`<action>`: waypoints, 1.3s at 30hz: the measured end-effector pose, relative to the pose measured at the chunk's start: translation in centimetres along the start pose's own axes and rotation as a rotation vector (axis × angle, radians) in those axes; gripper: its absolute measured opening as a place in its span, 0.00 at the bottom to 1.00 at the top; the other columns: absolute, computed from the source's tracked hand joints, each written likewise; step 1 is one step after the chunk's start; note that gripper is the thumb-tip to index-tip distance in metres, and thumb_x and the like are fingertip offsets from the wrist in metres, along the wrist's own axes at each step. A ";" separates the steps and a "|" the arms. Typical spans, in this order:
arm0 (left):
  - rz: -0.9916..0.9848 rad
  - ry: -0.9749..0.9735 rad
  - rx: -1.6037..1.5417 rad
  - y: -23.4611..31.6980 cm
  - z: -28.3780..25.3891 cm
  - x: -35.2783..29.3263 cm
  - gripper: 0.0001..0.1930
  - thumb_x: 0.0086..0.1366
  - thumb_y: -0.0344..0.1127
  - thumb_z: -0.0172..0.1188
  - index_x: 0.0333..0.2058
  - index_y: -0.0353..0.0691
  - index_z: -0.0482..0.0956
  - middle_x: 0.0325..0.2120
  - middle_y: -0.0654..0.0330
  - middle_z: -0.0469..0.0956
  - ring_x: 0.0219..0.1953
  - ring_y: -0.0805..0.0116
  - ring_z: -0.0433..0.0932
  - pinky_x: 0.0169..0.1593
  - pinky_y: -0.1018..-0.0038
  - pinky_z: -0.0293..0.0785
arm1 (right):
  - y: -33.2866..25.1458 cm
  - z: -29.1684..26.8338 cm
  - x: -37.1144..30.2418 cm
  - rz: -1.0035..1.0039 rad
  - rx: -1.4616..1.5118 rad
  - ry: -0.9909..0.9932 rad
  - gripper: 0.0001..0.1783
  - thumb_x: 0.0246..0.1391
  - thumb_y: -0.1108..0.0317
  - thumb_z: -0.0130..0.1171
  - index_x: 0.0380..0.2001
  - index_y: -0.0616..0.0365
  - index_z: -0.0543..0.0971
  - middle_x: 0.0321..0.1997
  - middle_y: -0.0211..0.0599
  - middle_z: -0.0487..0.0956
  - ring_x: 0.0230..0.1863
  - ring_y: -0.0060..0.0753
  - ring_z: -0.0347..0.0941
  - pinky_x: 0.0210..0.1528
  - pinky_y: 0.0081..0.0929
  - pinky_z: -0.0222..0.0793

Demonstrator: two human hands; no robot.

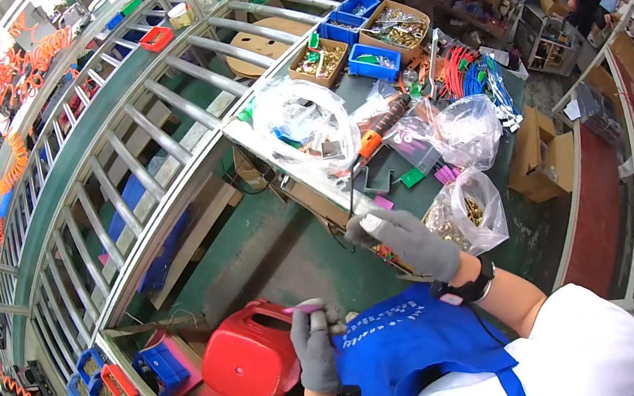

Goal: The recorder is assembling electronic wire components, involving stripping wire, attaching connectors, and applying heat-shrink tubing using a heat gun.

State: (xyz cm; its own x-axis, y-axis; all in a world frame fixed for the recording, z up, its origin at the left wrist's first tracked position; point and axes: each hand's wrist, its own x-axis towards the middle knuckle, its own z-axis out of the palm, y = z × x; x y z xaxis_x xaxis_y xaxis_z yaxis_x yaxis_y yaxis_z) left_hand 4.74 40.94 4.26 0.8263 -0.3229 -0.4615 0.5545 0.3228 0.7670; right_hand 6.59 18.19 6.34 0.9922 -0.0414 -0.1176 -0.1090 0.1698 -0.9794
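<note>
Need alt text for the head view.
Gray-gloved right hand beside a clear plastic bag of golden parts on a cluttered green workbench; gray-gloved left hand, pinching a small pink object, near a red plastic stool. Metal roller conveyor at left.

Lower centre: left glove [316, 355], right glove [417, 246] grey; small piece [294, 310] at left fingertips pink; apron [410, 338] blue, white print; stool [244, 362] red. Upper centre: driver [384, 127] orange-and-black. Upper left: hoses [2, 71] orange.

One wide fisheye view, worn on the head, looked down and forward, hands [411, 242] sat near at lower centre, table [399, 193] lay just beyond, roller conveyor [182, 103] curved leftward
</note>
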 end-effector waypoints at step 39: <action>0.128 -0.993 1.550 8.9 9.8 47.7 0.17 0.49 0.45 0.69 0.31 0.37 0.82 0.22 0.57 0.81 0.23 0.60 0.79 0.30 0.68 0.73 | 9.1 -13.0 23.6 0.120 -1.164 0.901 0.10 0.53 0.73 0.55 0.39 0.64 0.73 0.42 0.39 0.77 0.36 0.29 0.77 0.38 0.25 0.75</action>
State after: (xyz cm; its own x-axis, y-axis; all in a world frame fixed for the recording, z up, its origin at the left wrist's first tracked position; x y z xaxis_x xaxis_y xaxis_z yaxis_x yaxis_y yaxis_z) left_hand 48.11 19.73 -6.56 0.1773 -0.8927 -0.4143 -0.5516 -0.4387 0.7094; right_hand 28.18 5.92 -7.47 0.6503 -0.7424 0.1613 -0.6041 -0.6340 -0.4828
